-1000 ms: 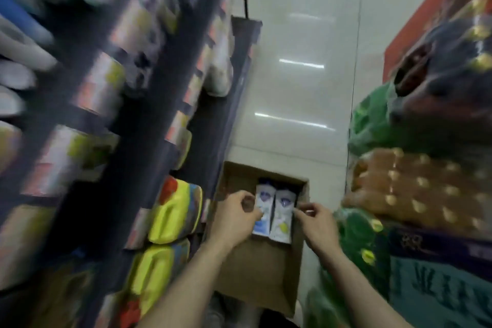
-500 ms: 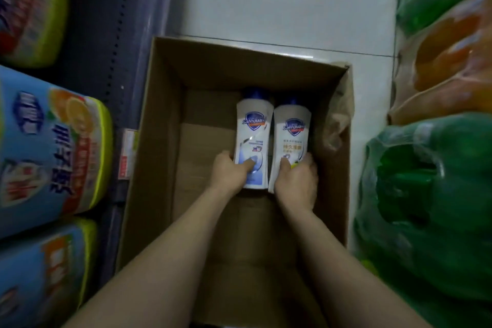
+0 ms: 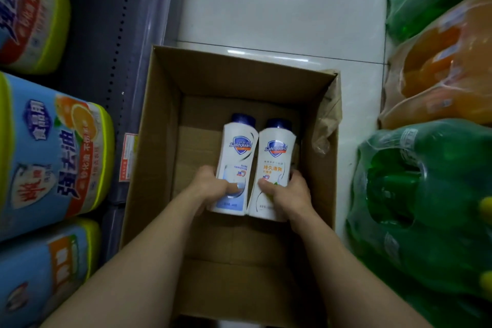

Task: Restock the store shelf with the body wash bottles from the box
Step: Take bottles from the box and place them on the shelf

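Observation:
An open cardboard box (image 3: 157, 125) stands on the white tiled floor. Inside it are two white body wash bottles with blue caps, side by side. My left hand (image 3: 210, 189) grips the lower part of the left bottle (image 3: 237, 152), which has a blue-and-white label. My right hand (image 3: 288, 196) grips the lower part of the right bottle (image 3: 275, 157), which carries orange lettering and a green mark. Both bottles are slightly raised toward me, caps pointing away. No other bottles show in the box.
The store shelf (image 3: 111, 34) runs along the left, with large blue-and-yellow detergent jugs (image 3: 50, 152) on its lower levels. Shrink-wrapped packs of green (image 3: 426, 194) and orange (image 3: 447, 66) drink bottles are stacked on the right. Crumpled plastic (image 3: 326, 128) hangs at the box's right wall.
My view has swung down from the shelf to the box. Both hands went from reaching at the bottles to gripping them, and the bottles now sit slightly closer to me.

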The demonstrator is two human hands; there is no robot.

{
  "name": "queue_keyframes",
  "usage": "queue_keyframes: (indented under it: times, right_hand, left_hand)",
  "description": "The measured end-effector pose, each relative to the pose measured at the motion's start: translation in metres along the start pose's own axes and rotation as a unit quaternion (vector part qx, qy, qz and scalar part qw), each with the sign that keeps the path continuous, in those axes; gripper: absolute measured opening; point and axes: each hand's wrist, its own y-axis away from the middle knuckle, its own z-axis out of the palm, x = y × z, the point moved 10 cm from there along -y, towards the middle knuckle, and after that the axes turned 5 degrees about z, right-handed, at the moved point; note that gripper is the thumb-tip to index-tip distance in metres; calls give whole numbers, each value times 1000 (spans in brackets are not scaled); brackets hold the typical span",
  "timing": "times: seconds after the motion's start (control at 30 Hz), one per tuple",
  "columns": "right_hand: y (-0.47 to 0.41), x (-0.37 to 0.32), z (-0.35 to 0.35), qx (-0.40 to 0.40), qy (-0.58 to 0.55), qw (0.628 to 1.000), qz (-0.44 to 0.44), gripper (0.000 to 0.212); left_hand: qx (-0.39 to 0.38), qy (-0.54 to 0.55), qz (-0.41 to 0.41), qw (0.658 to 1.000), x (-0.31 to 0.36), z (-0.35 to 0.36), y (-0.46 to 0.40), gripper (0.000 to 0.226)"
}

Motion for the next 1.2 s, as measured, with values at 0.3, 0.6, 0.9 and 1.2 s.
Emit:
queue_keyframes:
  times: [0.3, 0.6, 0.9, 1.2]
  right_hand:
    - [134, 8, -16, -96, -112, 989, 32, 61]
    - [373, -77, -91, -106, -80, 990, -56, 63]
    - [605, -111, -154, -107, -94, 980, -140, 55]
    - [725, -74, -182, -159, -73, 963, -205, 54]
  left_hand:
    - [10, 111, -18, 994, -11, -44, 148, 40]
    - [43, 142, 92, 985, 72, -109, 393, 60]
    - [58, 135, 217, 965, 128, -144, 626, 29]
    - [95, 208, 274, 934, 88, -140, 774, 39]
